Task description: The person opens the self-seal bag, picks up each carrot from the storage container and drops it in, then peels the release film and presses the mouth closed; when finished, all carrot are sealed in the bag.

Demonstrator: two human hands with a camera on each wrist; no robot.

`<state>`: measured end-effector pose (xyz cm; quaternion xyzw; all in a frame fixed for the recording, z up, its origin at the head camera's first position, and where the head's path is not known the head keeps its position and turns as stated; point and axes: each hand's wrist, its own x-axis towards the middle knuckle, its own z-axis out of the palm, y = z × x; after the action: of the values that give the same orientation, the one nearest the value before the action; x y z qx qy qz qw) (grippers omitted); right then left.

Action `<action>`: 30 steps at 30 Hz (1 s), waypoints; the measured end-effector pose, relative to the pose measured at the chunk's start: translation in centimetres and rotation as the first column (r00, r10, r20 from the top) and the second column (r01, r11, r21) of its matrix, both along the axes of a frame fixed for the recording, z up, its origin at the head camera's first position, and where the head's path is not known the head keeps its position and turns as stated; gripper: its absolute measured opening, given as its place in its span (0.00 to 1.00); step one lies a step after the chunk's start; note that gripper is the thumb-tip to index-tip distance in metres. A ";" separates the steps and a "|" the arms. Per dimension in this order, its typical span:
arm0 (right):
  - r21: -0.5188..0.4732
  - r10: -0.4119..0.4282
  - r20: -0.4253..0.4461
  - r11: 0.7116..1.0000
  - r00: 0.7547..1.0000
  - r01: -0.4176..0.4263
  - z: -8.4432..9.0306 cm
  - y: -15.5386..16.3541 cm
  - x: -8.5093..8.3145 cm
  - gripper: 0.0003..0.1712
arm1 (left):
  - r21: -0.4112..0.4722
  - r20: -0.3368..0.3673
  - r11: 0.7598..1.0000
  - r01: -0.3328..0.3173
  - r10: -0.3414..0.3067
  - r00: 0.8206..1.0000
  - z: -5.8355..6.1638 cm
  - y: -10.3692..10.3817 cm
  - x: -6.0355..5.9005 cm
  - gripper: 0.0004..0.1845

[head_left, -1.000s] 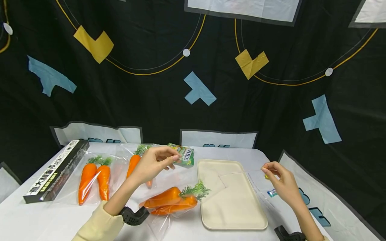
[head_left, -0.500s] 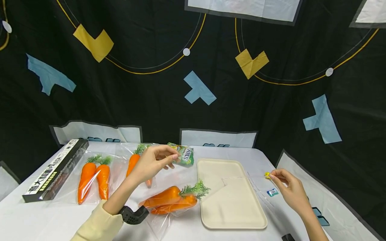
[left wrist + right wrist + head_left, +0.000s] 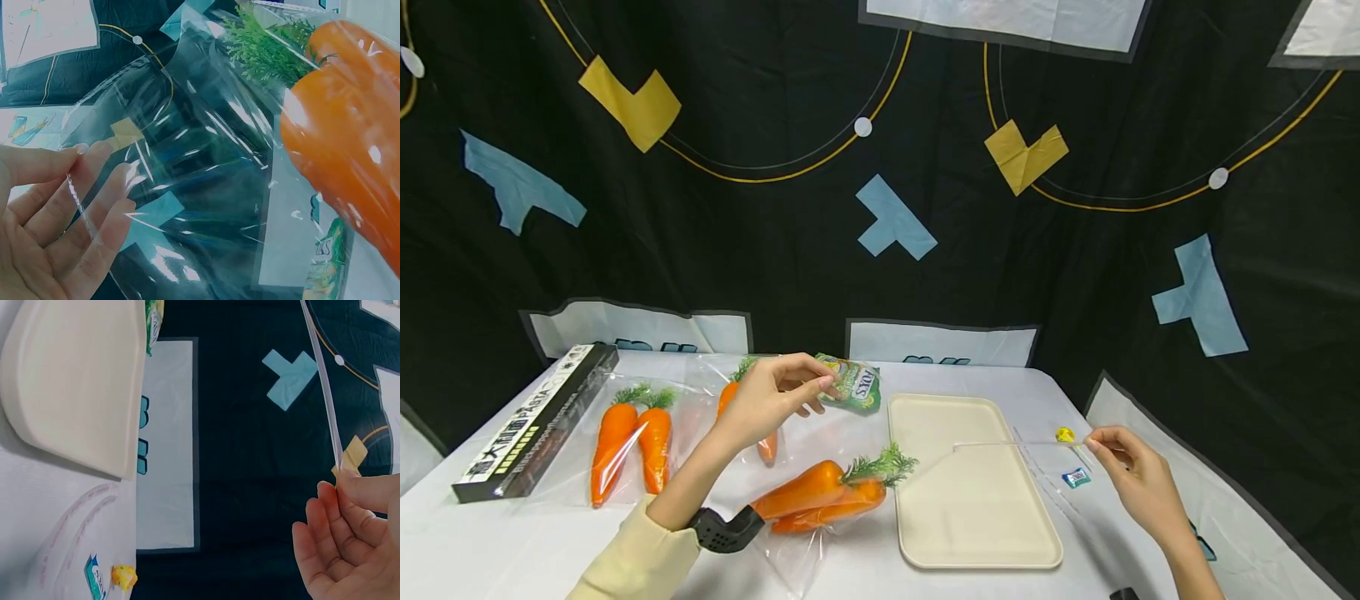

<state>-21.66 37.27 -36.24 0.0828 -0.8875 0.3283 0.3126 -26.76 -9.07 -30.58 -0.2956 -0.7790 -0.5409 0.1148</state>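
My left hand is raised over the table and pinches one edge of a clear plastic bag; the left wrist view shows the film between thumb and fingers. My right hand pinches the bag's other edge, a thin clear strip, to the right of the tray. The bag stretches between both hands. Two orange carrots with green tops lie in its lower part, close to the left wrist camera. A green candy packet lies just past my left fingertips.
A cream tray lies under the stretched bag. A yellow candy and a blue one sit to its right. Bagged carrots, another carrot and a long black box are at the left.
My right hand has moved right and slightly down, pulling the bag's edge out past the tray. My left hand has shifted a little up and left, still pinching.
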 end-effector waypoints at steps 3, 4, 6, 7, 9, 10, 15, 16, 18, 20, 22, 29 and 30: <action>-0.006 0.001 0.003 1.000 1.000 -0.001 -0.1 0.3 0.2 0.06 | -0.002 0.008 1.000 -0.009 0.009 1.000 0.1 -0.2 0.0 0.08; -0.009 0.002 0.004 1.000 1.000 -0.002 -0.2 0.4 0.3 0.06 | -0.003 0.012 1.000 -0.011 0.011 1.000 0.1 -0.2 0.0 0.08; -0.015 0.003 0.008 1.000 1.000 -0.003 -0.4 0.6 0.5 0.05 | -0.003 0.009 1.000 -0.011 0.011 1.000 0.1 -0.3 0.0 0.09; -0.015 0.003 0.011 1.000 1.000 -0.003 -0.5 0.6 0.6 0.06 | -0.001 0.011 1.000 -0.013 0.013 1.000 0.1 -0.3 0.0 0.09; -0.017 -0.004 0.016 1.000 1.000 0.004 -0.7 0.8 0.7 0.06 | -0.001 0.009 1.000 -0.013 0.013 1.000 0.1 -0.4 0.0 0.09; -0.013 -0.010 0.018 1.000 1.000 0.010 -0.8 0.9 0.8 0.06 | -0.001 0.008 1.000 -0.014 0.014 1.000 0.1 -0.4 0.0 0.09; -0.018 -0.039 0.018 0.999 0.999 0.040 -1.4 1.4 1.1 0.06 | -0.005 0.014 1.000 -0.029 0.029 0.999 0.3 -0.6 0.0 0.07; -0.021 -0.044 0.022 0.999 0.999 0.044 -1.5 1.4 1.3 0.06 | -0.007 0.016 0.999 -0.033 0.033 0.999 0.3 -0.6 0.0 0.07; -0.033 -0.050 0.034 0.998 0.998 0.051 -1.6 1.6 1.5 0.07 | -0.010 0.020 0.999 -0.040 0.041 0.999 0.4 -0.6 0.0 0.06; -0.041 -0.054 0.052 0.998 0.997 0.056 -1.7 1.8 1.7 0.07 | -0.015 0.028 0.999 -0.048 0.049 0.998 0.4 -0.7 0.1 0.06; -0.047 -0.059 0.069 0.997 0.996 0.062 -1.8 2.0 1.9 0.08 | -0.020 0.035 0.998 -0.054 0.055 0.998 0.5 -0.7 0.1 0.06; -0.054 -0.072 0.085 0.996 0.994 0.077 -2.2 2.2 2.0 0.08 | -0.025 0.009 0.997 -0.071 0.071 0.997 0.7 -0.9 0.3 0.07; -0.055 -0.074 0.090 0.995 0.993 0.079 -2.2 2.2 2.0 0.08 | -0.027 0.008 0.997 -0.073 0.073 0.997 0.7 -0.9 0.3 0.07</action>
<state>-19.70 39.44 -38.49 0.0249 -0.8930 0.3452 0.2878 -26.49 -9.99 -29.90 -0.2659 -0.7968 -0.5275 0.1270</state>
